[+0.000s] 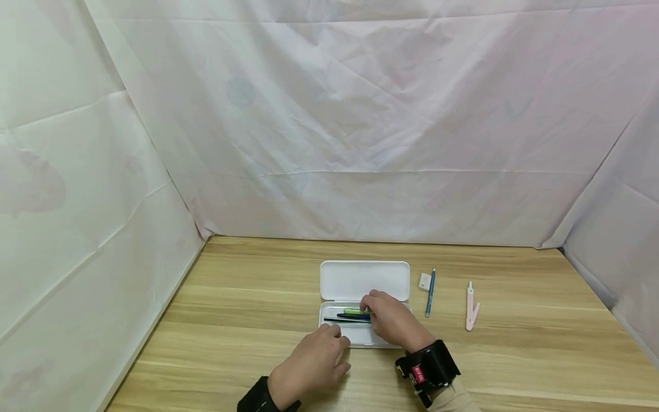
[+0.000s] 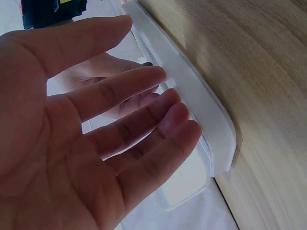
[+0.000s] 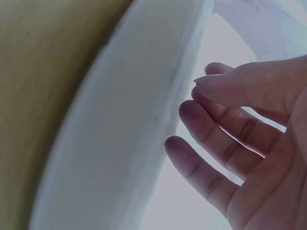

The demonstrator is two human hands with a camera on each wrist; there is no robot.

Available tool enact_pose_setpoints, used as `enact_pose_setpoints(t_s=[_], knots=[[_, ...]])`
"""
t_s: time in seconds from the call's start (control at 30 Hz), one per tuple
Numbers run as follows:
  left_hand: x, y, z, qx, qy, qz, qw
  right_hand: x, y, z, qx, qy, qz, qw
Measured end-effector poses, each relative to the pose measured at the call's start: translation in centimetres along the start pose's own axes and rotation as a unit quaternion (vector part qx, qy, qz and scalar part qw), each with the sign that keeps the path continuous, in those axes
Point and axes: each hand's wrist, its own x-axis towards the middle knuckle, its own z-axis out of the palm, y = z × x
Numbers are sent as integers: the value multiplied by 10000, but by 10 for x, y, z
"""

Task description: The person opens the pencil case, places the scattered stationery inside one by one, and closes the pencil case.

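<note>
A white pencil case (image 1: pixel 364 280) lies open on the table, its lid laid back. Inside are a green pen (image 1: pixel 352 311), a dark blue pen (image 1: pixel 350 316) and a thin black one (image 1: pixel 340 320). My right hand (image 1: pixel 392 320) reaches into the case from the right, fingers bent over the pens' right ends; whether it pinches one is hidden. In the right wrist view its fingers are loosely bent beside the case wall (image 3: pixel 120 115). My left hand (image 1: pixel 316 357) rests its fingertips at the case's front edge, thumb apart, with nothing held in the left wrist view.
Right of the case, a white eraser (image 1: pixel 424 281) lies beside a blue pencil (image 1: pixel 430 293). Farther right is a pink compass (image 1: pixel 471 309). The wooden table (image 1: pixel 247 297) is bordered by white cloth (image 1: pixel 360 143) at the back and both sides.
</note>
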Motion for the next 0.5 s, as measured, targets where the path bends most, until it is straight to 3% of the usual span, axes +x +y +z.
enact_pose_setpoints(t_s=[0.5], knots=[[0, 0, -1, 12, -63, -26, 10000, -2, 2, -10, 168, -17, 336, 9993]])
